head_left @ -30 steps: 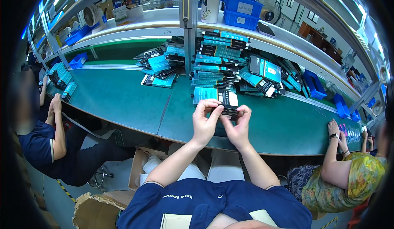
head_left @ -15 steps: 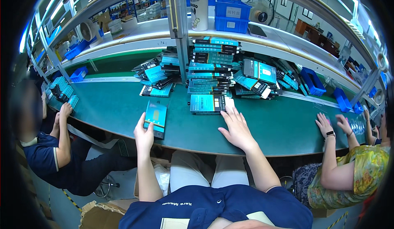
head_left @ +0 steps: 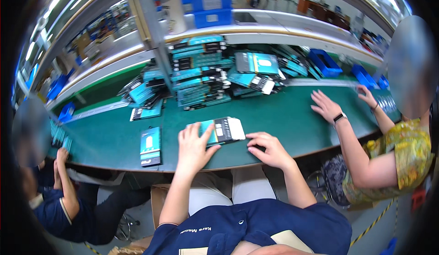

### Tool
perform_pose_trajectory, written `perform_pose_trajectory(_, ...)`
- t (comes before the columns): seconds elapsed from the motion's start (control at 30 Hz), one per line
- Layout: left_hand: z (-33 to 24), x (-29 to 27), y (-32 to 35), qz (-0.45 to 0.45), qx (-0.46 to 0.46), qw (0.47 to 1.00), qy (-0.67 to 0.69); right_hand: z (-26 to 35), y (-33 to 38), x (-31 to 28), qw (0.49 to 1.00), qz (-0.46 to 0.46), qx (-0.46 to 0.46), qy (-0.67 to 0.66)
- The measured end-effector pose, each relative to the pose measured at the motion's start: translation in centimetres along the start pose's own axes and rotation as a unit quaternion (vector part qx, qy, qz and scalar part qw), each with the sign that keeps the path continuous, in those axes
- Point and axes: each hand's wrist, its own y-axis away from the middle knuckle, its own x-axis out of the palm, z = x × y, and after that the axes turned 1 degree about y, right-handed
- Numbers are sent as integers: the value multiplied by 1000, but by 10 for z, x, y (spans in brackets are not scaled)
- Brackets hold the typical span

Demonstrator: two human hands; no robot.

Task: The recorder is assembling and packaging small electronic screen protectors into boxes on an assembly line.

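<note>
A flat teal-and-black carton (head_left: 222,131) lies on the green table in front of me, its white end flap (head_left: 236,128) sticking out to the right. My left hand (head_left: 194,147) rests on the carton's left part, fingers spread and thumb apart near the closer edge. Just beyond the flap end is my right hand (head_left: 270,150), fingers loosely bent and apart, with nothing visible in it. A second teal carton (head_left: 150,145) lies flat on the table, left of my left hand. Behind them rises a tall stack of similar cartons (head_left: 196,79).
Loose cartons (head_left: 258,72) are heaped right of the stack, and another pile (head_left: 142,92) lies left of the metal post (head_left: 153,40). Blue bins (head_left: 325,63) stand at the back right. One co-worker's hand (head_left: 327,106) is over the table at right; another person sits at left.
My left hand has let go of one carton, leaving it at the left, and moved right onto another. That carton has come from before the stack toward me. The view has turned.
</note>
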Motion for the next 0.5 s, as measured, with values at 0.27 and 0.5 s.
perform_pose_trajectory(0.27, -12, -13, -29, -70, 92, 993, -34, -61, 3, -76, 979, -101, 60, 165)
perform_pose_trajectory(0.5, -21, -24, 21, 134, 81, 984, 80, -168, 64, -196, 804, -164, 295, 489)
